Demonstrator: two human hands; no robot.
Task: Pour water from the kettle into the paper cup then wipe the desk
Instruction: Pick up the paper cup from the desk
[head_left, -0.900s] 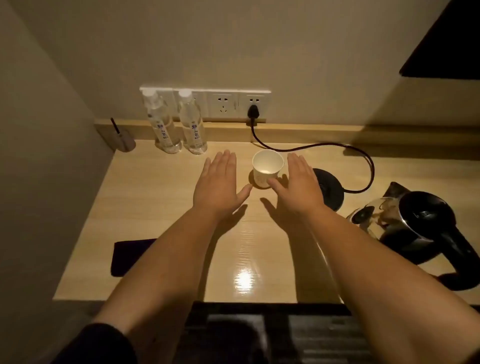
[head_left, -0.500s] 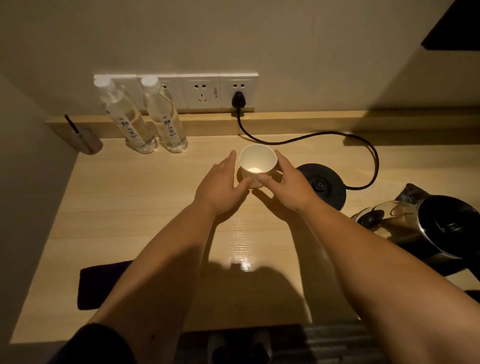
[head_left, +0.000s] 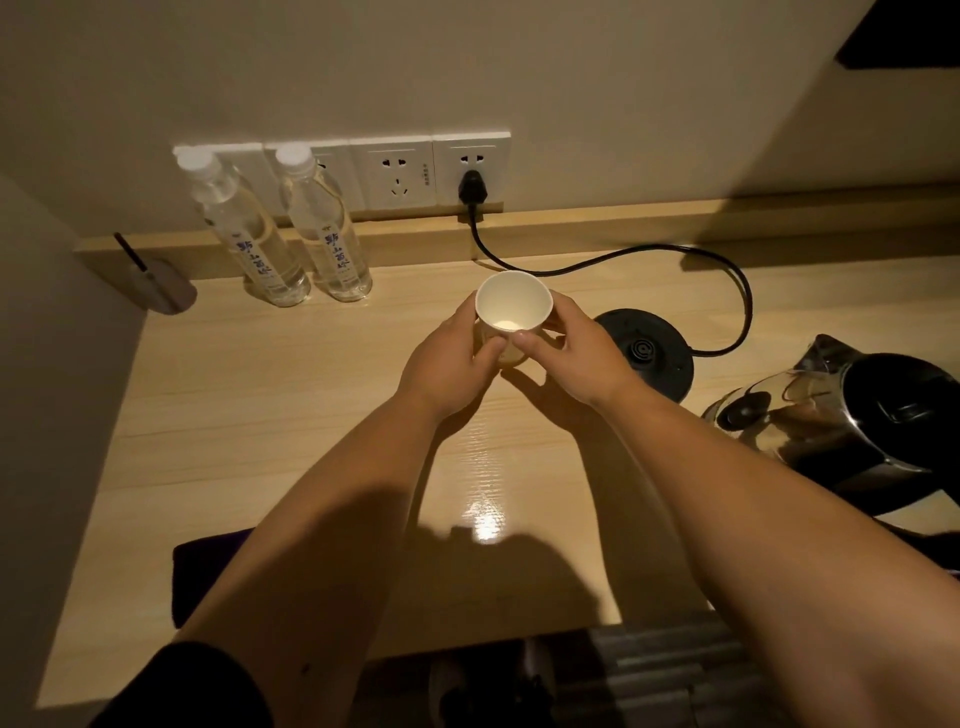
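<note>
The paper cup (head_left: 513, 312) now sits clasped between both hands — a moment ago they lay flat on the table (head_left: 291, 415) beside it. The left hand (head_left: 447, 358) and right hand (head_left: 576, 353) each have a grip closed on its wall, thumbs meeting in front. It looks empty, near the table's middle. The kettle (head_left: 852, 421) waits off its base (head_left: 649, 353) to the right — pouring comes next, I judge.

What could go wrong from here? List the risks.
1. Both hands, left and right, squeeze the thin paper cup; it could buckle.
2. The kettle sits off its base, near the desk's right side; reaching for it may snag the cord.
</note>
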